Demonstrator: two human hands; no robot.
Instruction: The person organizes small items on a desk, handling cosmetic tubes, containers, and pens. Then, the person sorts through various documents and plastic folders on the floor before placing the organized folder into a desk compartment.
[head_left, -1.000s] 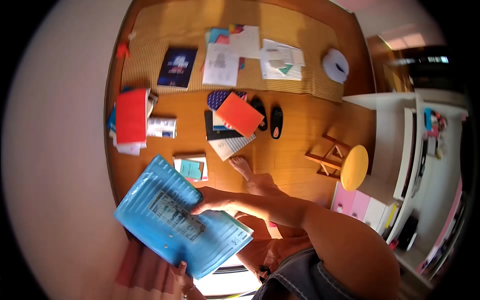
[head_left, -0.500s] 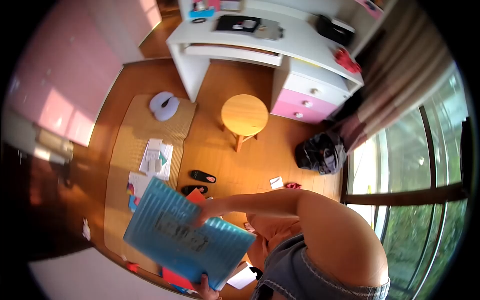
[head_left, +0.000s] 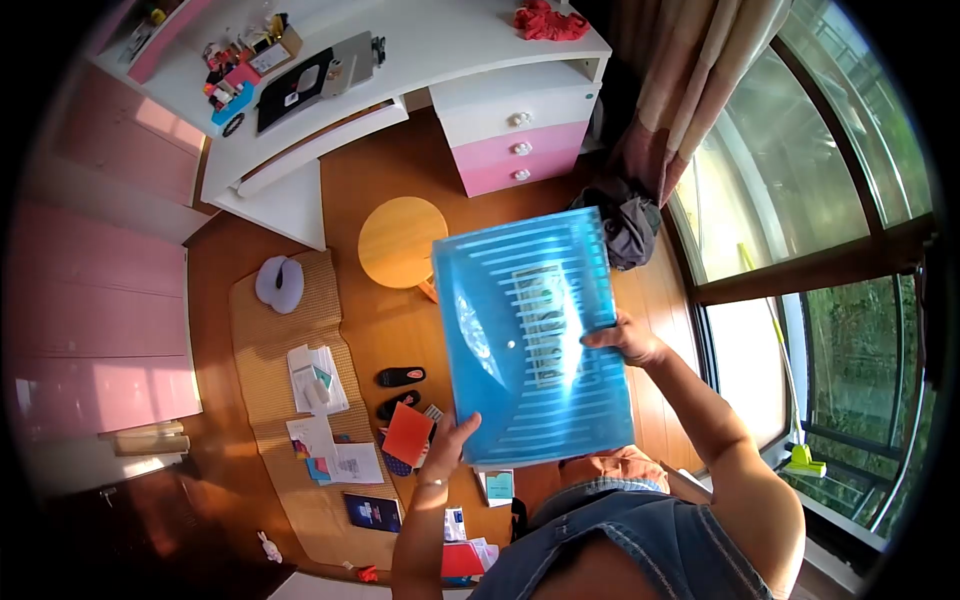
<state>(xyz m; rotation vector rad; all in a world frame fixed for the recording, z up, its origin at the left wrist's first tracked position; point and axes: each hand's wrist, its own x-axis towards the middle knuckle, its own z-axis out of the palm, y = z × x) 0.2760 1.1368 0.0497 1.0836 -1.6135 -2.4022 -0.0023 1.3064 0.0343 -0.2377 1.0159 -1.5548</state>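
A blue translucent folder (head_left: 530, 400) with pale stripes and a printed label is held up in front of the body. My left hand (head_left: 450, 450) grips its lower left edge, thumb on the front face. On its right edge, my right hand (head_left: 628, 338) is closed with the thumb over the front. The fingers behind the folder are hidden. Below and left of the folder, an orange-red book (head_left: 408, 434) lies on a small pile on the floor, beside black slippers (head_left: 401, 376).
A round wooden stool (head_left: 402, 242) stands behind the folder, near a white desk (head_left: 430, 60) with pink drawers. A straw mat (head_left: 270, 400) holds papers, a dark blue book (head_left: 373, 511) and a neck pillow (head_left: 279, 284). At right are a dark bag (head_left: 622, 225) and glass doors.
The view has turned from the mat toward the desk and glass doors. The folder has gone from tilted at the lower left to nearly upright near the middle, with a hand on each side.
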